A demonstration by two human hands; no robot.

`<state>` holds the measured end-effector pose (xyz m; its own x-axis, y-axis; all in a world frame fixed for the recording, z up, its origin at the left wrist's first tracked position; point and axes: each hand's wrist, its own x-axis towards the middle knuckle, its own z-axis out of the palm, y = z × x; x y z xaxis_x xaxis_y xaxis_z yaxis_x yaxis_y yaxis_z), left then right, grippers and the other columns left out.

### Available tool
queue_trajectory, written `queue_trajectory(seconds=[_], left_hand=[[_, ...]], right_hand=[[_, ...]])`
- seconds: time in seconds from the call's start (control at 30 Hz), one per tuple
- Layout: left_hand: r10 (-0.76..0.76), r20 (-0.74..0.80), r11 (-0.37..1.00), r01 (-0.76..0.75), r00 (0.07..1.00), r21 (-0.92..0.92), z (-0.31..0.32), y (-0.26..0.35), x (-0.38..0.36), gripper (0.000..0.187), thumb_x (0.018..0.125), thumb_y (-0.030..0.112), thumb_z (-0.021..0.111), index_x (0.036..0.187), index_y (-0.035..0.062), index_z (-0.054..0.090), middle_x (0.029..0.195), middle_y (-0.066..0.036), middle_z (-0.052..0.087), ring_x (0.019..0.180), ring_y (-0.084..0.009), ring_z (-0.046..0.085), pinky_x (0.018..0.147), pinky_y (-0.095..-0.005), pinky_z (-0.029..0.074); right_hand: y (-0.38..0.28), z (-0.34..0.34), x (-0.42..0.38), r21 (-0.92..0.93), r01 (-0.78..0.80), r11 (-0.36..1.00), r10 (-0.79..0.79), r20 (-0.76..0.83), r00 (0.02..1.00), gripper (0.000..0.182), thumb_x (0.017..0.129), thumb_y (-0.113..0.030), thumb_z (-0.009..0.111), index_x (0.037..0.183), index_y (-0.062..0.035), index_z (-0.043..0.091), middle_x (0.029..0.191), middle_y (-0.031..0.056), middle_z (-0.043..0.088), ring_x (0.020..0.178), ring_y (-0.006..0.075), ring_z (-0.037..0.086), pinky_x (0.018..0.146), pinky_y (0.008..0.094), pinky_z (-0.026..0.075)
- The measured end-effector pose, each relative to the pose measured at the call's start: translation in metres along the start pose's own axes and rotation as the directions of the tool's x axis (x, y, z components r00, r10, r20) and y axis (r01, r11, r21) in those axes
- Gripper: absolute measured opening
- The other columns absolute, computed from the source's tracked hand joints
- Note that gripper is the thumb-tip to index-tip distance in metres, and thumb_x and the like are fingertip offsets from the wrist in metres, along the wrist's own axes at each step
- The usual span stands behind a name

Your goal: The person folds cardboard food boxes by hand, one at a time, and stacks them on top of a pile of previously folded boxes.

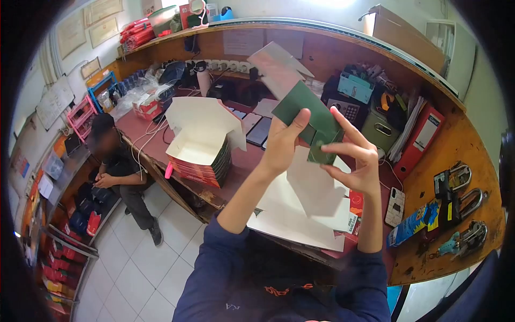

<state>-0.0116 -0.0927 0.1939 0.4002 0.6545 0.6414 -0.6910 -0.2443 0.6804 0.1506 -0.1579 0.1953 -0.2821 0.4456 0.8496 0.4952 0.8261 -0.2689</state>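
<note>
Maroon surface [244, 169], cluttered. Left: stacked printed cartons [203, 167], white interior showing. Centre: left hand [282, 140], thumb and fingers gripping the left side of one green carton piece [304, 103], raised above white sheets [322, 190], long axis slanting upper left to lower right. Right: right hand [358, 163], fingers spread, tips at its right edge and lower end; grip unclear.

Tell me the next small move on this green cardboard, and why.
Probably bend the small flap with the right hand while the left hand steadies the green cardboard: the left has hold of it, the right's fingers are at the flap, and the box stack nearby shows boxes folded into shape.
</note>
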Motion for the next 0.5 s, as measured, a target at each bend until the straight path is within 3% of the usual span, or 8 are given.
queue_trajectory(seconds=[0.07, 0.13, 0.17, 0.27, 0.33, 0.4, 0.43, 0.5], left_hand=[[-0.063, -0.019, 0.996, 0.064, 0.998, 0.061, 0.002, 0.002, 0.0, 0.028, 0.094, 0.029, 0.049, 0.103, 0.0032, 0.053, 0.089, -0.003, 0.059, 0.082, -0.0097, 0.06, 0.07, -0.0265, 0.051], [0.056, -0.059, 0.99, -0.048, 0.997, 0.132, 0.01, -0.011, -0.002, 0.031, 0.094, 0.031, 0.048, 0.103, 0.0022, 0.053, 0.088, -0.001, 0.059, 0.076, -0.0088, 0.058, 0.067, -0.0212, 0.047], [0.054, -0.058, 0.99, -0.046, 0.997, 0.133, 0.012, -0.016, -0.004, 0.031, 0.094, 0.031, 0.048, 0.103, 0.0022, 0.053, 0.088, -0.001, 0.059, 0.076, -0.0088, 0.058, 0.067, -0.0212, 0.047], [0.046, -0.051, 0.986, -0.038, 0.998, 0.161, 0.015, -0.025, -0.011, 0.03, 0.092, 0.027, 0.05, 0.105, 0.0006, 0.052, 0.093, -0.005, 0.057, 0.087, -0.0147, 0.055, 0.076, -0.0237, 0.043], [0.32, -0.084, 0.845, -0.244, 0.944, 0.476, 0.016, -0.027, -0.016, 0.03, 0.088, 0.022, 0.052, 0.108, -0.0006, 0.051, 0.099, -0.011, 0.054, 0.105, -0.0214, 0.046, 0.089, -0.0308, 0.037], [0.253, 0.012, 0.851, -0.228, 0.967, 0.474, 0.031, 0.021, -0.044, 0.033, 0.083, 0.019, 0.054, 0.108, -0.0012, 0.051, 0.102, -0.016, 0.051, 0.114, -0.0272, 0.037, 0.095, -0.0373, 0.029], [0.171, 0.197, 0.844, -0.247, 0.965, 0.477, 0.036, 0.045, -0.063, 0.035, 0.083, 0.02, 0.051, 0.11, -0.0026, 0.05, 0.104, -0.015, 0.052, 0.107, -0.0274, 0.043, 0.096, -0.0405, 0.028], [0.105, 0.579, 0.896, -0.33, 0.808, 0.298, 0.047, 0.07, -0.076, 0.032, 0.081, 0.02, 0.05, 0.103, -0.0029, 0.055, 0.102, -0.014, 0.054, 0.096, -0.0273, 0.048, 0.092, -0.0439, 0.029]], right_hand=[[0.0, 0.001, -0.001, 0.077, -0.042, 0.996, 0.041, 0.008, 0.999, 0.033, 0.051, -0.001, 0.076, 0.083, -0.0087, 0.072, 0.131, 0.0229, 0.045, 0.114, 0.032, 0.053, 0.089, 0.0364, 0.047], [0.005, 0.004, -0.002, -0.102, -0.02, 0.995, 0.011, -0.097, 0.995, 0.03, 0.052, -0.001, 0.077, 0.08, -0.0075, 0.072, 0.129, 0.0219, 0.048, 0.11, 0.0299, 0.056, 0.087, 0.035, 0.048], [0.013, 0.012, -0.003, -0.101, 0.052, 0.993, -0.073, -0.212, 0.974, 0.036, 0.055, -0.002, 0.077, 0.09, -0.0068, 0.07, 0.123, 0.0197, 0.054, 0.106, 0.0276, 0.059, 0.081, 0.032, 0.05], [0.017, 0.024, -0.008, -0.048, -0.018, 0.999, 0.0, -0.343, 0.939, 0.053, 0.058, -0.004, 0.077, 0.109, -0.0071, 0.061, 0.118, 0.0167, 0.057, 0.104, 0.0241, 0.059, 0.076, 0.03, 0.051], [0.016, 0.02, -0.008, -0.115, -0.099, 0.988, 0.053, -0.35, 0.935, 0.067, 0.061, -0.004, 0.076, 0.122, -0.0094, 0.05, 0.114, 0.0126, 0.057, 0.103, 0.0214, 0.057, 0.075, 0.0307, 0.052], [0.018, 0.013, -0.006, -0.116, -0.267, 0.957, 0.172, -0.515, 0.839, 0.069, 0.062, -0.001, 0.075, 0.125, -0.0094, 0.047, 0.116, 0.0102, 0.052, 0.104, 0.0197, 0.054, 0.074, 0.0318, 0.053], [0.02, 0.009, -0.004, -0.206, -0.24, 0.949, 0.106, -0.509, 0.854, 0.067, 0.062, 0.0, 0.074, 0.123, -0.0084, 0.049, 0.114, 0.0093, 0.048, 0.102, 0.0197, 0.053, 0.074, 0.0308, 0.052], [0.027, 0.006, -0.007, -0.262, -0.256, 0.931, 0.092, -0.508, 0.857, 0.066, 0.062, 0.0, 0.074, 0.123, -0.0079, 0.05, 0.114, 0.0092, 0.047, 0.102, 0.02, 0.054, 0.075, 0.0303, 0.052]])
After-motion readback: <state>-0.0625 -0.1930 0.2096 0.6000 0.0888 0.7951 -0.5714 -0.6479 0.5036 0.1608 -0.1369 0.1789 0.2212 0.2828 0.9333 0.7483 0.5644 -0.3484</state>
